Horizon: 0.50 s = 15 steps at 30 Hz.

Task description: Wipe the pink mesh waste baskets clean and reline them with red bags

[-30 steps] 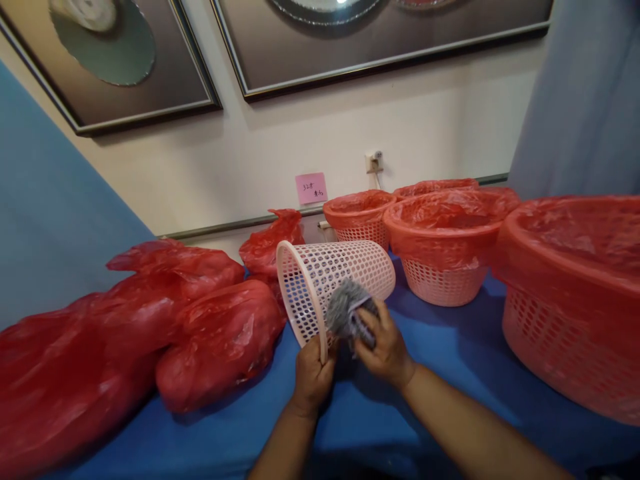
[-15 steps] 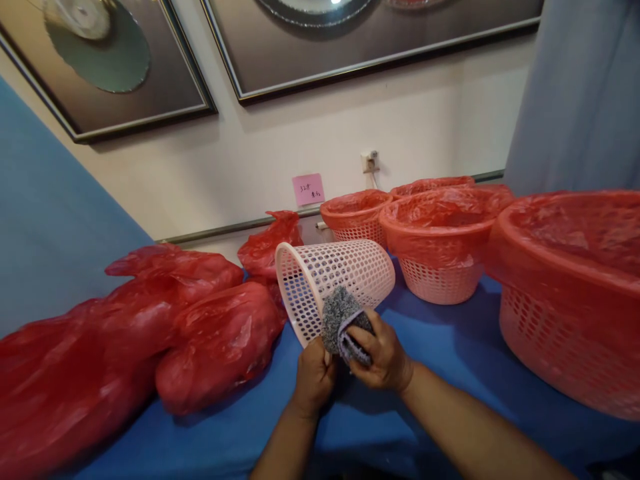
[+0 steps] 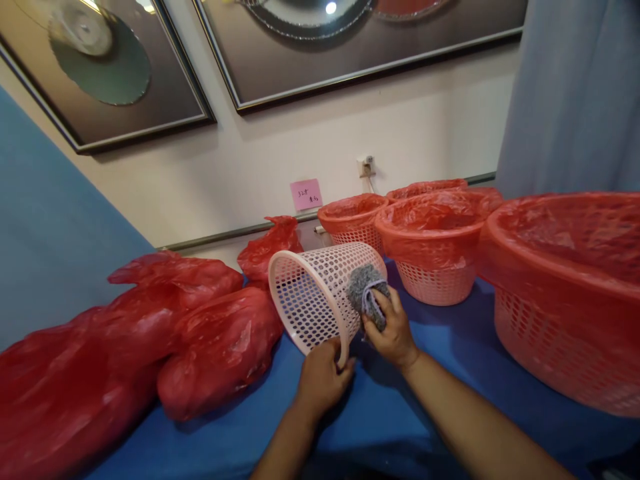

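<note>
I have both hands busy and a little apart: the left hand (image 3: 323, 377) is clamped on the lower edge of a white mesh basket's rim, and the right hand (image 3: 393, 337) is closed around a bunched grey cloth (image 3: 363, 283). From where I sit, the cloth appears to lie against the basket's outer wall, on the side facing the hands.

The white mesh basket (image 3: 334, 272) is just beyond both hands, tipped on its side. Its long axis runs roughly left to right, the open mouth turned left and partly toward me, the closed end pointing right and away. That is the relation I judge matters most: the left hand sits at the mouth, the right is nearer the closed end, so one steadies the rim while the other has the wall within reach. I can't tell whether the basket's underside touches the blue-covered desk (image 3: 390, 413).

Further out, red plastic bags (image 3: 225, 347) are heaped to the left, near the mouth. To the right stand upright baskets lined in red plastic, the nearest a large lined basket (image 3: 565, 320). Behind it all, I see a pink note (image 3: 306, 195) on the wall.
</note>
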### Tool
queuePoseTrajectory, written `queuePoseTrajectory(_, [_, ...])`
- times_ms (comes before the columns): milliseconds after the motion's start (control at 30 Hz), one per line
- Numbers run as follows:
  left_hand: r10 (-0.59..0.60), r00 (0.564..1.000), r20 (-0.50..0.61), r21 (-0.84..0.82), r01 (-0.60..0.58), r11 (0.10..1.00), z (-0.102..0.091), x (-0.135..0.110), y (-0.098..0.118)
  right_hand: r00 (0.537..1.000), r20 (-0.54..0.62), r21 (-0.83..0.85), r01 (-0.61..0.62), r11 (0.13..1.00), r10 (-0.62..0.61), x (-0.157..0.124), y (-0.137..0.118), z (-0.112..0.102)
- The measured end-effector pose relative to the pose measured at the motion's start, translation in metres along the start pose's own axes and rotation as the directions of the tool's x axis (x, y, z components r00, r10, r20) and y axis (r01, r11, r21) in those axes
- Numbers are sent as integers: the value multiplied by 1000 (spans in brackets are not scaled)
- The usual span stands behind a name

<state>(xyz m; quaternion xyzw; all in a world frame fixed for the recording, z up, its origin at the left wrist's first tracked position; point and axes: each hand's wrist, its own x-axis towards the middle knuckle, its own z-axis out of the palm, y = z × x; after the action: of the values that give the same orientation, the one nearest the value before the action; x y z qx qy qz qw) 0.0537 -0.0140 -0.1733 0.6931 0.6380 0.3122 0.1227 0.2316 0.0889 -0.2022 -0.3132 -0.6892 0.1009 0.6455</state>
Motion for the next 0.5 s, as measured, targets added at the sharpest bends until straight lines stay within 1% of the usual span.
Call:
queuePoseTrajectory(67, [-24,1000,-3,-183,23,983,-7,8,15,989,78,50,118,992,-122,-3,-12,-3])
queuePoseTrajectory(133, [-50,997,-61,-387,23,922,-16,20,28,965,168,101,188,977,-203,-4,-18,-6])
queuePoseTrajectory(167, [-75,993,-87,-455,27,890,-20,26,33,952,204,116,210,971,-230,-4,-19,-7])
queuePoseTrajectory(200, [-104,989,-103,-494,40,869,-24,31,36,941,224,125,228,966,-252,-5,-21,-7])
queuePoseTrajectory(267, [-129,987,-98,-495,64,866,-30,38,40,928,229,132,268,954,-292,-8,-23,-7])
queuePoseTrajectory(333, [-76,991,-107,-423,24,906,-34,37,41,928,209,141,283,949,-308,-10,-23,-4])
queuePoseTrajectory(367, [-28,992,-123,-377,-21,926,-35,34,40,943,180,131,260,957,-281,-10,-21,-2])
queuePoseTrajectory(400, [22,991,-135,-334,-66,940,-35,29,38,967,133,105,205,973,-218,-10,-18,1])
queuePoseTrajectory(433, [59,989,-136,-303,-99,948,-34,23,35,990,68,68,118,991,-123,-8,-12,3])
queuePoseTrajectory(467, [76,989,-124,-288,-109,951,-33,16,29,1000,-14,27,6,1000,-6,-5,-6,5])
queuePoseTrajectory(500, [73,993,-96,-290,-98,952,-32,9,23,988,-103,-7,-113,994,111,-2,2,7])
